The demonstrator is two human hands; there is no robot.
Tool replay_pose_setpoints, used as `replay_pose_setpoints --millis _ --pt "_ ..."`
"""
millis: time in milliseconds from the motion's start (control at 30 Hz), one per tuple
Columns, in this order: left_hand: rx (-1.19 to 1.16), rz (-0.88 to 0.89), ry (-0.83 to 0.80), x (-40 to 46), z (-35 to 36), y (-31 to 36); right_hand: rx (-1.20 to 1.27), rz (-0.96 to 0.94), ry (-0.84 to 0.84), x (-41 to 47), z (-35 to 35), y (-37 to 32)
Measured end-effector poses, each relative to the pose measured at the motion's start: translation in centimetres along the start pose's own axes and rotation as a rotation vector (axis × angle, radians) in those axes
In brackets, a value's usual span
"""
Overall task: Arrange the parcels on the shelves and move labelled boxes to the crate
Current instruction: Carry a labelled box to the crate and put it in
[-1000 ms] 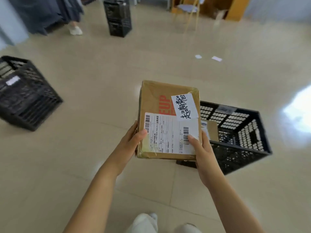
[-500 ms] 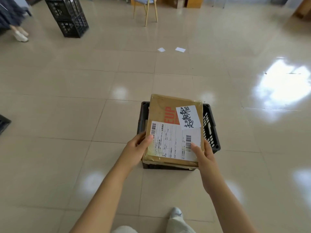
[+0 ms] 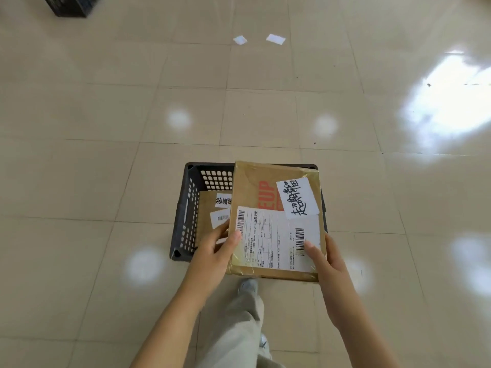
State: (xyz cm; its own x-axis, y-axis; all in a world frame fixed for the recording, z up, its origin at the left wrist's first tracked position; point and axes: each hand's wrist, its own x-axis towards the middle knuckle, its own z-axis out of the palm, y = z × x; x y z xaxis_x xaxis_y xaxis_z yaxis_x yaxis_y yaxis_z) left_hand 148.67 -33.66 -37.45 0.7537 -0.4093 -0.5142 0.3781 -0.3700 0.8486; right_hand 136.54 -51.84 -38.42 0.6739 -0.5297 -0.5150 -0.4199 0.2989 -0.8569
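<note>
Item 1. A brown cardboard parcel [image 3: 276, 221] is held flat, label side up, over the right half of a black plastic crate [image 3: 186, 208] that stands on the tiled floor [image 3: 79, 155]. The parcel hides the crate's right side; only the left wall, the far-left rim and the right corners of the crate show.

Item 2. The left hand [image 3: 215, 251] grips the parcel's near-left edge: the thumb lies on top beside the barcode, and the fingers [image 3: 221, 229] curl under the edge. The right hand [image 3: 328, 261] grips the near-right corner the same way, thumb on the printed shipping label [image 3: 276, 240], the other fingers out of sight beneath.

Item 3. Parcel markings: the shipping label covers the near half of the top face; a white handwritten slip [image 3: 297, 199] is stuck at an angle on the far-right part, overlapping red printed letters reading "EUP". Clear tape shines along the edges.

Item 4. Inside the crate, on the left, lies a second cardboard box [image 3: 210, 208], carrying its own white handwritten slip and a small barcode label. Whether the held parcel touches it cannot be told.

Item 5. Surroundings: two white paper scraps [image 3: 275, 39] lie on the floor well beyond the crate. Another black crate [image 3: 70, 5] is cut off at the top-left corner. A pale trouser leg [image 3: 239, 328] and a light shoe [image 3: 249, 285] show just below the parcel.
</note>
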Motion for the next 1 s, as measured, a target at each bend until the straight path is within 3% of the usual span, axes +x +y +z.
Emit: replay_pose_setpoints --millis 367,733,1000 --pt "0.100 -0.270 -0.142 16.0 4.9 -3.0 -0.134 0.160 0.086 15.3 -2.6 3.7" --pt "0.203 -0.391 -0.133 26.9 10.5 -12.2 -0.455 0.340 0.066 27.8 -4.1 13.4" --pt "0.171 -0.404 -0.040 32.3 13.3 -18.5 -0.578 0.539 0.000 32.6 -3.2 18.7"
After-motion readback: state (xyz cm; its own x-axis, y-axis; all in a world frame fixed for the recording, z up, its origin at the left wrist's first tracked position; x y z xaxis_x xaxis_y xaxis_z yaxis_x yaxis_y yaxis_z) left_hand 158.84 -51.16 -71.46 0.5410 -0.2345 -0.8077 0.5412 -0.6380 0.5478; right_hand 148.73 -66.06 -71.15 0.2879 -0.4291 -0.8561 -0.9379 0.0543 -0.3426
